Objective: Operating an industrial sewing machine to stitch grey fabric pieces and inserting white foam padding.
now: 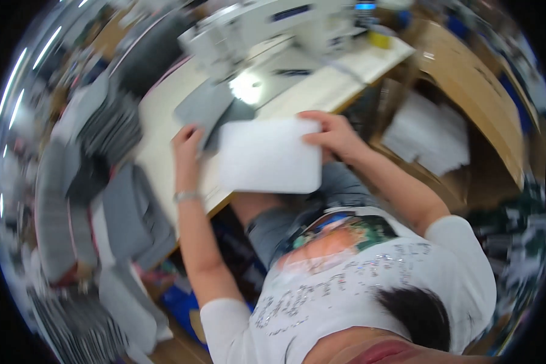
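White panel: a smooth, flat rectangle with rounded corners (pixel 270 156), held out over the lap at the front edge of the table (pixel 161 112).
Right hand: closed on the panel's upper right corner, pinching it between thumb and fingers (pixel 333 134).
Left hand: fingers curled, just beside the panel's left edge (pixel 188 136); I can't tell whether it grips anything.
Grey pieces: two flat, soft-looking shapes overlapping on the tabletop, one lighter (pixel 201 104), one darker (pixel 241 111).
Sewing machine: white, hard-cased, blocky (pixel 242 27), a bright patch of light below it.
Box: open brown cardboard (pixel 473 91), with white sheet material (pixel 428 130) inside, its edge ragged.
Stacks: thin grey layers piled at the left (pixel 109 124) and lower left (pixel 82 327).
Shirt: white cloth with a colourful picture print and glittery marks (pixel 358 285).
Writing: a dark strip on the machine and the shirt's lettering-like marks, all too blurred to read from here.
Count: one machine, one white panel, two grey pieces by the machine, one wristband (pixel 187 195) on the left wrist, one yellow object (pixel 380 39) on the table; the stacked layers blur together beyond counting.
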Motion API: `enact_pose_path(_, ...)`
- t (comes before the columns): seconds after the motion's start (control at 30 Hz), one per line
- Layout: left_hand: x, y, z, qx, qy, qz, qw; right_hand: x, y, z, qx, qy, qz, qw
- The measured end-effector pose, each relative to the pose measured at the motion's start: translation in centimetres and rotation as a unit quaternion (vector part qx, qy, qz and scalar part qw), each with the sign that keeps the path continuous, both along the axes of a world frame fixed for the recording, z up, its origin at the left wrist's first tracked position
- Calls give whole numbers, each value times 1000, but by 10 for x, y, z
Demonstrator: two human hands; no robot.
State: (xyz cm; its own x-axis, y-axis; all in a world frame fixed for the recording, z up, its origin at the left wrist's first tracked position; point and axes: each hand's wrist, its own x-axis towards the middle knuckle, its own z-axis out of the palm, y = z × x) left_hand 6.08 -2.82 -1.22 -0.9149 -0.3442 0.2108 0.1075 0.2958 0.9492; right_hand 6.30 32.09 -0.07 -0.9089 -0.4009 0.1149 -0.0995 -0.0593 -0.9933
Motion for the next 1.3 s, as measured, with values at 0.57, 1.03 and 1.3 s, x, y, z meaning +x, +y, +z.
enact_pose_path(0.57,37,10,9,-233,114,-53,964,-3,-42,-15,-76,-254,-28,964)
enact_pose_path(1.03,26,15,1,-239,116,-69,962,-8,-40,-2,-30,-262,45,964)
enact_pose_path(1.3,29,18,0,-218,95,-93,967,-20,-60,9,-62,-215,56,973)
